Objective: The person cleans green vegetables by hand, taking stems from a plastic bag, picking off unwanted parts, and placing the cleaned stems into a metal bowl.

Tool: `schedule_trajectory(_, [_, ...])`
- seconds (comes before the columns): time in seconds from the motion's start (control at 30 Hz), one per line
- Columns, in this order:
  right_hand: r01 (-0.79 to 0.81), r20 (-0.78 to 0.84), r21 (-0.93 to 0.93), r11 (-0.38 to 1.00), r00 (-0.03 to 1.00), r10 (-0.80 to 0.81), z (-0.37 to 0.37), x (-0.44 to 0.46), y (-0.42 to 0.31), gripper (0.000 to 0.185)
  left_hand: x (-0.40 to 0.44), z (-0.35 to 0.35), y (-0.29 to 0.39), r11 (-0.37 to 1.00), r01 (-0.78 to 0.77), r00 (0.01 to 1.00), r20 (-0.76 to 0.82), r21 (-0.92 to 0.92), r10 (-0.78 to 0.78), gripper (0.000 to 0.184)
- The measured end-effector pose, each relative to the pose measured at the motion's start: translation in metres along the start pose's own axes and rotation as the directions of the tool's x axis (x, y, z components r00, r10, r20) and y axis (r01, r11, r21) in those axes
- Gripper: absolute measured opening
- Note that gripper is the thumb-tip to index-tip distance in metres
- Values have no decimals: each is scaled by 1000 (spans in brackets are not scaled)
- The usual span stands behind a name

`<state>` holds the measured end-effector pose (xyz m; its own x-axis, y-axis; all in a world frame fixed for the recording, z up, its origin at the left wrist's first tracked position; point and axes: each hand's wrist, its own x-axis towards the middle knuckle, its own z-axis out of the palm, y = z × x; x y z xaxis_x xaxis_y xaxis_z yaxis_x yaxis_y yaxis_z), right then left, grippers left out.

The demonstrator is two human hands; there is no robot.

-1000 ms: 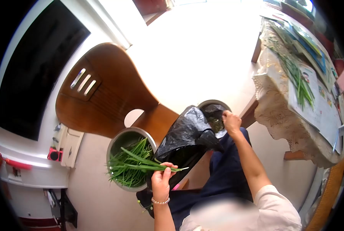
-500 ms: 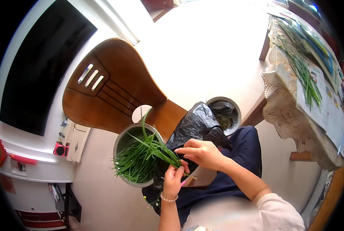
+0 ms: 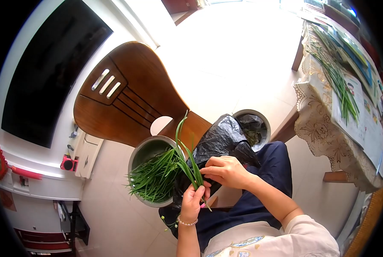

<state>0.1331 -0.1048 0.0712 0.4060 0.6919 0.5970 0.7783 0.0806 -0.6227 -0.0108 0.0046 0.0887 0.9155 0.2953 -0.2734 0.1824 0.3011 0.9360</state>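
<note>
Long green stalks stand in a small bunch in my left hand, which is closed around their lower ends above my lap. My right hand is beside the bunch, its fingers pinched together at the stalks; what is between the fingertips is too small to make out. To the left, a metal bowl holds a heap of similar green stalks. A black plastic bag lies just beyond my hands.
A wooden chair stands ahead on the left. Behind the bag is a lined bin with scraps inside. At the right, a lace-covered table bears more green stalks and papers. A dark screen is at the far left.
My right hand has come from the bin to the bunch in my left hand. The stalks, earlier pointing left over the bowl, now point more upright.
</note>
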Motion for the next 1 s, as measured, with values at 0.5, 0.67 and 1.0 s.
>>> schedule_trajectory(0.5, [-522, -464, 481, 704, 529, 710, -41, -27, 60, 6, -10, -6, -4, 953, -71, 990, -95, 293, 103, 17])
schedule_trajectory(0.67, [-735, -407, -225, 639, 667, 624, -47, -74, 151, 11, -17, -3, -2, 800, -26, 979, -148, 599, 143, 18])
schedule_trajectory(1.0, [-649, -417, 75, 758, 670, 615, -58, -44, 83, 8, -16, 4, -3, 415, -149, 934, -11, 898, 358, 17])
